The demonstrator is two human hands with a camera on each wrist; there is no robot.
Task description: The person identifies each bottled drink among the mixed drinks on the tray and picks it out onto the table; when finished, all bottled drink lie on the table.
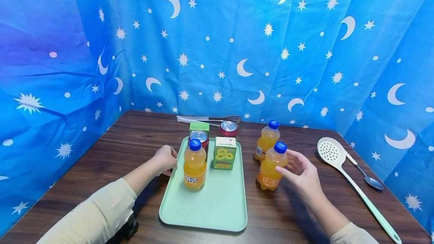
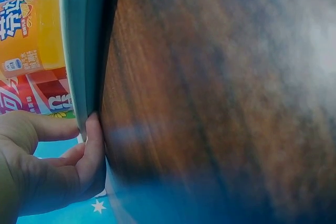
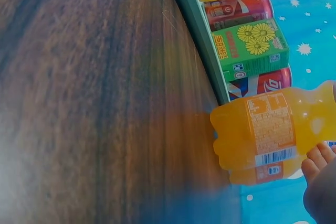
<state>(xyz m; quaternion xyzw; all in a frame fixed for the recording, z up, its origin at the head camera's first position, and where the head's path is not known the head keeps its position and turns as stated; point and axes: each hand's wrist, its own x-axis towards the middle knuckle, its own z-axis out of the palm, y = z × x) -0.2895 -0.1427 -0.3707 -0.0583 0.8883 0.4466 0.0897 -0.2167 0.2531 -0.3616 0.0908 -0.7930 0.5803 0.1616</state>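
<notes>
A pale green tray point(image 1: 217, 210) lies on the table. My left hand point(image 1: 165, 160) pinches its left rim between thumb and fingers, seen closely in the left wrist view. On the tray stand an orange soda bottle point(image 1: 194, 170), a red soda can point(image 1: 199, 136) behind it and a green drink carton point(image 1: 225, 153) with yellow flowers. To the tray's right, my right hand point(image 1: 303, 174) holds another orange soda bottle point(image 1: 271, 168) by its upper side, thumb across the front; its fingers point(image 3: 319, 157) show near the neck. A third orange soda bottle point(image 1: 266, 142) stands just behind.
Another red can point(image 1: 228, 128) and a second green carton point(image 1: 200, 126) stand at the back of the tray. Behind them lies a whisk point(image 1: 217, 118). On the right are a slotted skimmer point(image 1: 352, 182) and a metal spoon point(image 1: 367, 178). A blue star-patterned cloth point(image 1: 217, 48) hangs around the table.
</notes>
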